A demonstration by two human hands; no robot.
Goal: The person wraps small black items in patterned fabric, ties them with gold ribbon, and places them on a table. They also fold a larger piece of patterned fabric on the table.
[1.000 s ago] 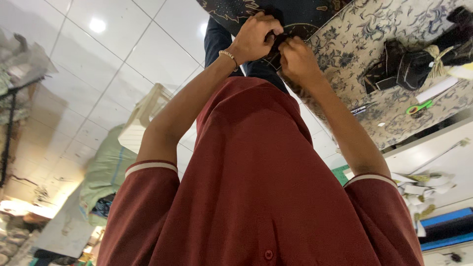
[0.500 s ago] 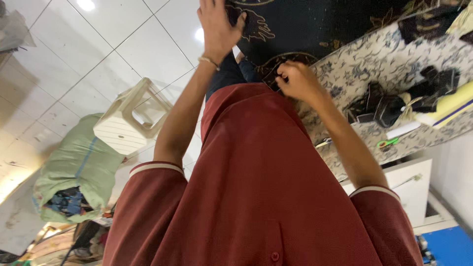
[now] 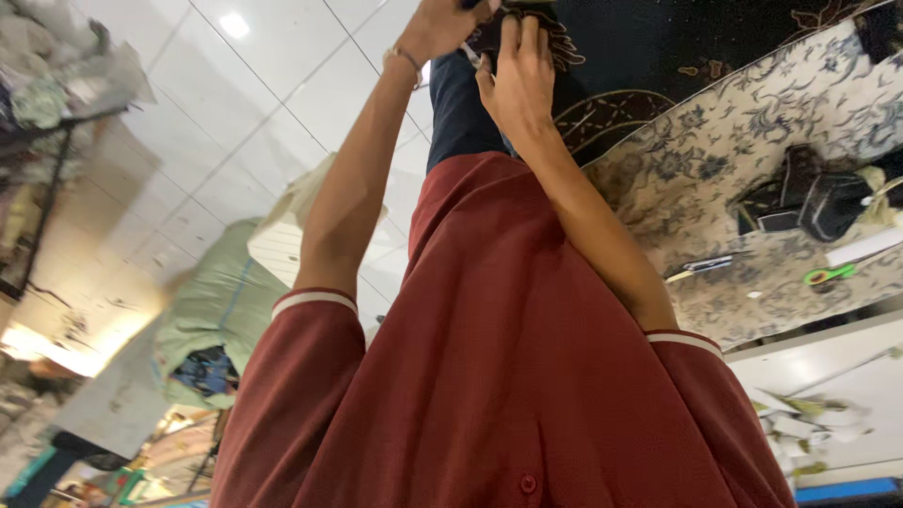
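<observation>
My left hand [image 3: 440, 26], with a thin bracelet at the wrist, reaches to the top edge of the view, fingers curled around a small white tool [image 3: 468, 53]; its fingertips are cut off by the frame. Beside it and touching it, my right hand [image 3: 517, 80] pinches a fold of dark cloth with a brown pattern [image 3: 658, 56]. The cloth spreads right over a table. Both forearms stretch out from my dark red short-sleeved shirt [image 3: 508, 376], which fills the lower view.
A floral-patterned table cover [image 3: 715, 179] lies at right, bearing black objects [image 3: 809, 202], green-handled scissors [image 3: 828, 275] and a pen [image 3: 705, 265]. On the white tiled floor [image 3: 235, 103] sit a white plastic stool [image 3: 282, 245] and a green sack [image 3: 212, 315].
My left hand, held up apart half a second ago, has come back beside my right hand at the cloth. The view has swung, showing more floor and table.
</observation>
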